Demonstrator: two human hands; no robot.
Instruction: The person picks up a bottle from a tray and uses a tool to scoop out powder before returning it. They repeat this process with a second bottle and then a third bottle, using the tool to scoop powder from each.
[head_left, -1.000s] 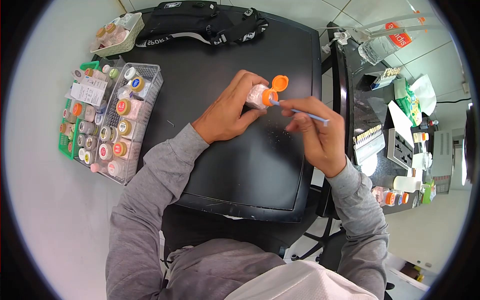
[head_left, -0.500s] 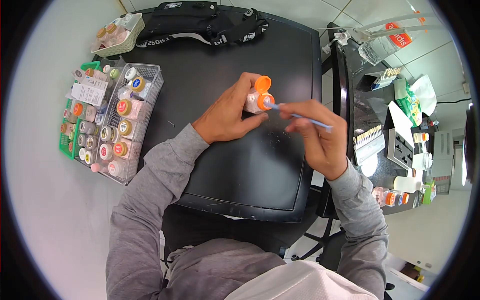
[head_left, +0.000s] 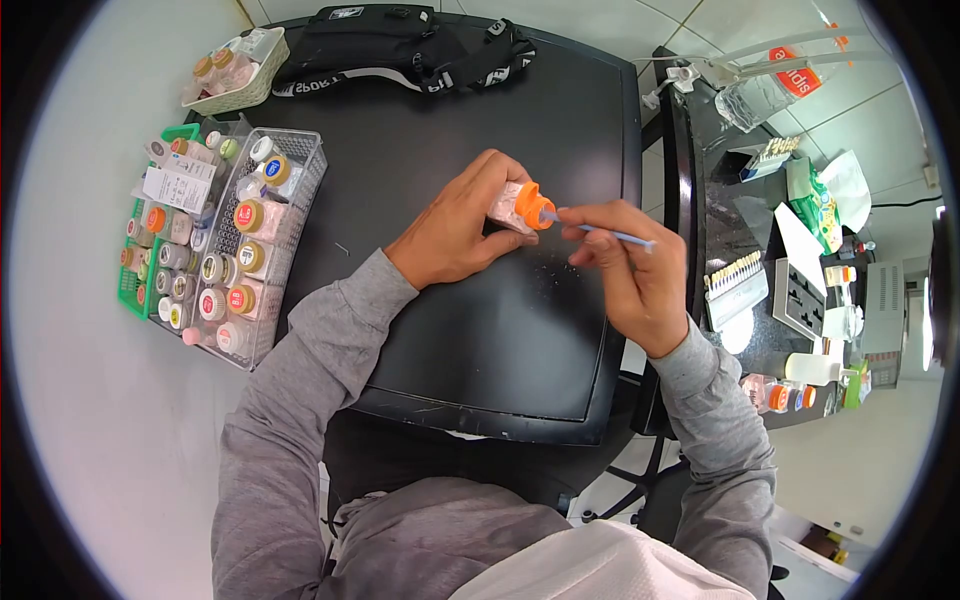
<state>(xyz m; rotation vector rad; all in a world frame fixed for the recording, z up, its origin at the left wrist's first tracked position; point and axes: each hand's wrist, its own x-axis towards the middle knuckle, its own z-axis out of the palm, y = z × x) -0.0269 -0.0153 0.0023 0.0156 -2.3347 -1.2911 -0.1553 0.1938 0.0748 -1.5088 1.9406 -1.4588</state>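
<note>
My left hand (head_left: 455,222) is closed around a small clear bottle (head_left: 507,205) with pale pink contents and an orange flip-top cap (head_left: 536,206). The bottle lies tilted over the black table (head_left: 470,340), its mouth pointing right. Between the thumb and fingers of my right hand (head_left: 637,270) is a thin light-blue stick (head_left: 622,237). Its left tip reaches the cap's opening; how far it goes in is hidden. Pale specks are scattered on the table just below the two hands.
On the left stand a clear plastic basket (head_left: 308,185) and a green basket (head_left: 130,290), both full of small jars. Behind them are a cream basket (head_left: 262,85) and a black bag (head_left: 375,50). A glossy side table (head_left: 715,180) at right carries a shade guide (head_left: 738,285) and bottles.
The bottle has turned in my left hand, so its cap tips further right and downward. My right hand has shifted slightly left, and the stick's tip stays at the opening.
</note>
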